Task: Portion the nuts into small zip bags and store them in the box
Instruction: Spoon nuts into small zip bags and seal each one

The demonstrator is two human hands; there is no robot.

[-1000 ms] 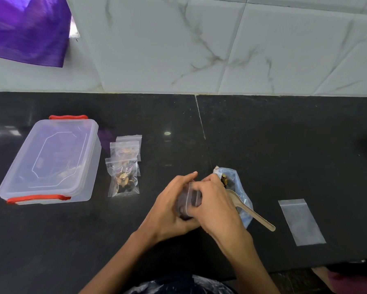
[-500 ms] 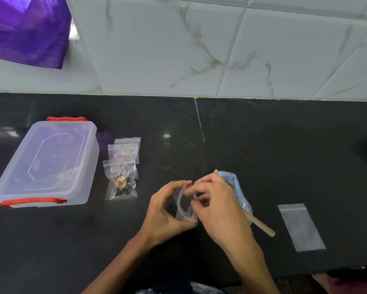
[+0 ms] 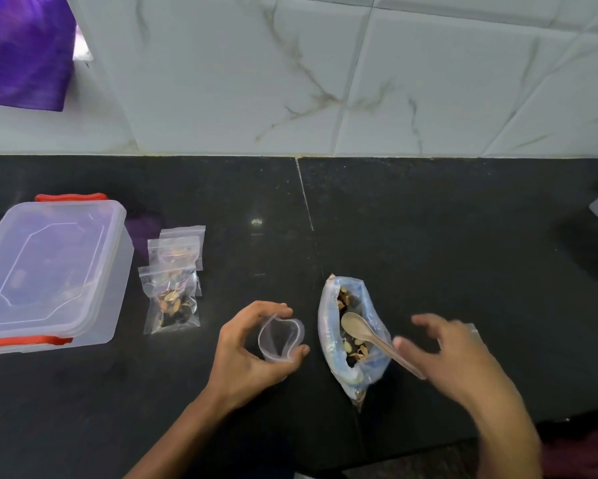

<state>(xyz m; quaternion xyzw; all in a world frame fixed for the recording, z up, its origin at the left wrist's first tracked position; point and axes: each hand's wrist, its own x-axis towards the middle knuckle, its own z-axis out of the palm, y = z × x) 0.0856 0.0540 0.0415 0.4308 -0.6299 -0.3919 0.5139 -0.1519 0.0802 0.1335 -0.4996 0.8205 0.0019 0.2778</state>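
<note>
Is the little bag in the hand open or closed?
Open. The left hand holds the small zip bag with its mouth spread into a wide loop, and it looks empty inside.

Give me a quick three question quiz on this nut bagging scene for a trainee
1. True or false: the box lid is on.
2. What does the left hand hold? A) spoon B) open small bag C) box
3. Fill in: the spoon bowl rests in the big bag of ____.

Key
1. True.
2. B, the open small bag, empty.
3. Nuts; the right hand is open beside the spoon's handle.
</note>
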